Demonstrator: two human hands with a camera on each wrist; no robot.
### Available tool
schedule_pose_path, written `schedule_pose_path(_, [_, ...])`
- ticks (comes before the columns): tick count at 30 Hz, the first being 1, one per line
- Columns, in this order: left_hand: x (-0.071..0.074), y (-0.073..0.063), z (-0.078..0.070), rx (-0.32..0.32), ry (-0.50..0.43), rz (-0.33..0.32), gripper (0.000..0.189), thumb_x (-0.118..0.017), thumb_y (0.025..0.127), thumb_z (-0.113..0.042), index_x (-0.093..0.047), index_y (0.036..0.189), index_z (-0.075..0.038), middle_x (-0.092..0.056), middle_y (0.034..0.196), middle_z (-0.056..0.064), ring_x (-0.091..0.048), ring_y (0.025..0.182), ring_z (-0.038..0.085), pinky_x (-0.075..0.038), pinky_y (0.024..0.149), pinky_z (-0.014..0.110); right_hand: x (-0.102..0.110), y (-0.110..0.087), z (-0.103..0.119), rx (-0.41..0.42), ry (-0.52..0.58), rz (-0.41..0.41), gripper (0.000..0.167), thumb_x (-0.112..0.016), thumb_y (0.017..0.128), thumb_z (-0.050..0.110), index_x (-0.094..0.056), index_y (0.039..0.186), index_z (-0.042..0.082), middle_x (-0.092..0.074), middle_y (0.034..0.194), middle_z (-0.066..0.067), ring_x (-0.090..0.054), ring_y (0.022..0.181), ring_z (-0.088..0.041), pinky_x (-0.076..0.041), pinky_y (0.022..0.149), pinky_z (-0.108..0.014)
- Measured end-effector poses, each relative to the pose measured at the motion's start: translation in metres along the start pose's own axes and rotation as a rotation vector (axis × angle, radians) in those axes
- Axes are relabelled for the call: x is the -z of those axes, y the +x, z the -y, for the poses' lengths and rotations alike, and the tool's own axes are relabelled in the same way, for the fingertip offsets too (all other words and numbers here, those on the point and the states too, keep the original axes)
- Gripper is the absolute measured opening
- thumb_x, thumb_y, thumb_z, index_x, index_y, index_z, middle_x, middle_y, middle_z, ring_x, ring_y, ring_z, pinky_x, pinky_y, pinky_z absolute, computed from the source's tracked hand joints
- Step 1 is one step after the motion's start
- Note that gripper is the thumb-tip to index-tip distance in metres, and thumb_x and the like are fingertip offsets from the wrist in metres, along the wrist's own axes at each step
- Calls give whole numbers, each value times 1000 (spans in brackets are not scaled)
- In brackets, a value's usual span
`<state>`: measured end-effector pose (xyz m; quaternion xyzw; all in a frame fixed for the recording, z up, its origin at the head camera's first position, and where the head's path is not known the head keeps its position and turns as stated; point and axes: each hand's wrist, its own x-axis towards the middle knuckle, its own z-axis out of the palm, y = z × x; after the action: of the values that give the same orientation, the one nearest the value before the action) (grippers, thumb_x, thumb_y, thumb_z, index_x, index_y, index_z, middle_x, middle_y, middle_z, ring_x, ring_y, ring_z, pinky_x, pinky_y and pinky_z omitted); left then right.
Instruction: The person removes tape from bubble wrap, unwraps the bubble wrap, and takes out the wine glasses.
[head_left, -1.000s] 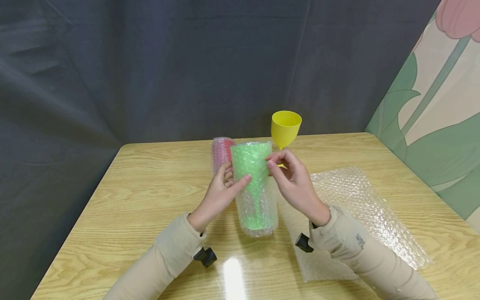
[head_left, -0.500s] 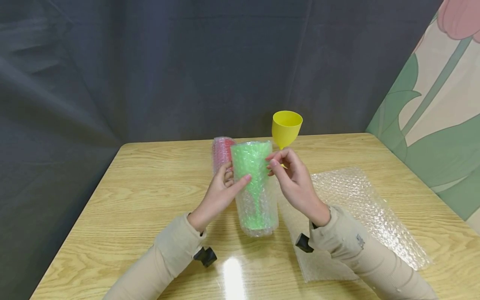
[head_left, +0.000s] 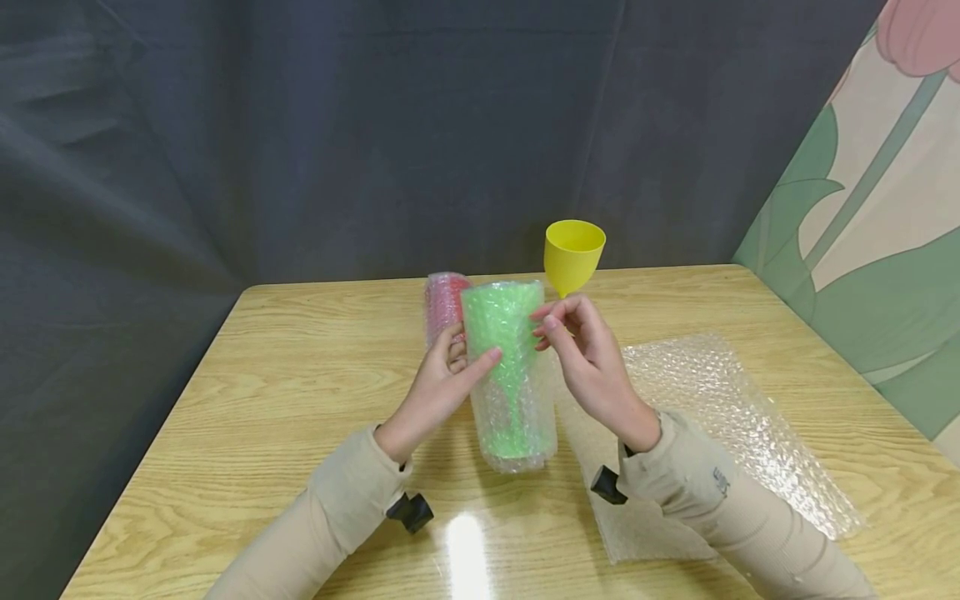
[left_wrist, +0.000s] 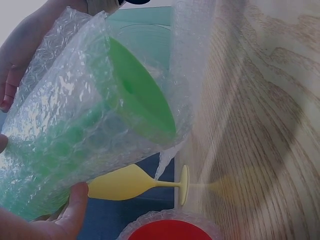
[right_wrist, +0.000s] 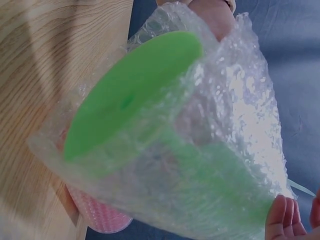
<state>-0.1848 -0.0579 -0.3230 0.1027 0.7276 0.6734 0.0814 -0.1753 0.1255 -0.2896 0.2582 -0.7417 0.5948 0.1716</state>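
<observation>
A green goblet (head_left: 510,375) stands rolled in clear bubble wrap (head_left: 487,429), its round base toward me and its bowl away. My left hand (head_left: 446,379) grips the wrapped goblet from the left, thumb across the front. At its right edge my right hand (head_left: 596,367) has bent fingers touching the wrap. In the right wrist view a thin pale strip (right_wrist: 301,187) runs from the wrap toward that hand. Whether thumb and forefinger pinch it is hidden. A yellow goblet (head_left: 573,257) stands upright behind my right hand, its stem partly covered.
A red goblet (head_left: 447,300) in bubble wrap stands behind my left hand, partly covered. A flat bubble wrap sheet (head_left: 697,392) lies on the wooden table (head_left: 300,375) at the right, under my right forearm. A dark curtain (head_left: 412,142) hangs behind the table; a flower-painted wall (head_left: 885,250) borders the right.
My right thumb and forefinger have drawn slightly away from the wrap's edge. My left hand and the wrapped green goblet stay in place.
</observation>
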Motion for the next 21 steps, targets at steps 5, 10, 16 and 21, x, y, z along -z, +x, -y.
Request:
schedule_pose_path(5, [0,0,0,8,-11,2,68,-58,91,-31,-22,145,-12,-47,137,12,-53,121,26,-48,97,39,0,0,-1,-1,10,0,11,-41,96,-2,-40,94,-13,-55,100,-17,-56,83,-6,-50,71,-18])
schedule_pose_path(10, [0,0,0,1,-18,6,66,-58,91,-30,-23,145,-13,-47,136,13,-54,121,27,-48,97,40,0,0,-1,3,20,-4,11,-41,96,-2,-39,94,-13,-56,100,-12,-57,83,-6,-50,71,-18])
schedule_pose_path(16, [0,0,0,1,-18,6,67,-58,91,-30,-22,145,-12,-47,137,14,-53,122,27,-48,97,40,0,1,-1,6,26,-7,11,-40,95,-3,-39,94,-14,-56,99,-8,-57,83,-6,-51,71,-19])
schedule_pose_path(21, [0,1,1,9,-12,1,68,-58,91,-32,-22,145,-12,-46,138,14,-52,123,28,-47,98,41,0,1,-1,8,33,-8,10,-39,95,-4,-39,94,-14,-56,99,-6,-56,82,-6,-51,70,-18])
